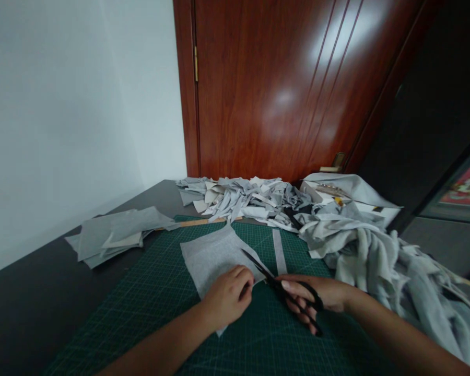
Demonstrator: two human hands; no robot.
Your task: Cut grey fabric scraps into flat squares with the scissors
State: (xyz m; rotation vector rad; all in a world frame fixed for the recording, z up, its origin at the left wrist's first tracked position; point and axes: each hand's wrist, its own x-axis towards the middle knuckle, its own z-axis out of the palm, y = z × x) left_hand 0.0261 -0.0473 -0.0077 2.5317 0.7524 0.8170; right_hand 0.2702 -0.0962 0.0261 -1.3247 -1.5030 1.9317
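Note:
A grey square of fabric (213, 253) lies on the green cutting mat (152, 297). My left hand (229, 297) rests on its near edge with the fingers curled, pinching the cloth. My right hand (317, 295) is closed round the handles of black scissors (276, 282). The scissor blades point up and left, with the tips over the right edge of the fabric. A narrow grey strip (279, 251) lies on the mat just right of the blades.
A stack of cut grey squares (115, 235) sits at the left on the dark table (19, 313). A heap of grey scraps (246, 201) lies at the back by the wooden door (282, 89). Bunched grey fabric (384, 261) fills the right side. A wooden ruler (198, 222) lies along the mat's far edge.

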